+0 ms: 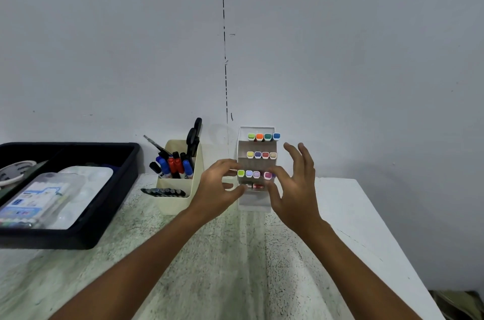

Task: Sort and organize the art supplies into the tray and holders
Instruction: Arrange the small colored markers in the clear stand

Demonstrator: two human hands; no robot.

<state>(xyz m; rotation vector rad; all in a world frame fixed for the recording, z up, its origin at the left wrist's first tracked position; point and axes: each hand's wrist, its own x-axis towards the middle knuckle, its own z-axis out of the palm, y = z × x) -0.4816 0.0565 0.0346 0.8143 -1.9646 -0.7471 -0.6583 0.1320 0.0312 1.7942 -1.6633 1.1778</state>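
Note:
A white tiered marker holder (256, 204) stands at the back of the table against the wall, its rows filled with colour-capped markers. My right hand (294, 186) pinches the pink-capped marker (267, 175) in the third row between thumb and index finger, the other fingers spread upward. My left hand (216, 186) curls against the holder's left side, index finger by the green-capped marker (241, 173) and thumb at the lowest row, where a red item (258, 186) lies partly hidden.
A cream pen holder (178, 202) left of the hands carries blue, red and black markers, scissors (194, 136) and a row of dark pens. A black tray (110, 217) at far left has a plastic case (39, 202) and tape roll. The table's right edge (387, 236) runs diagonally.

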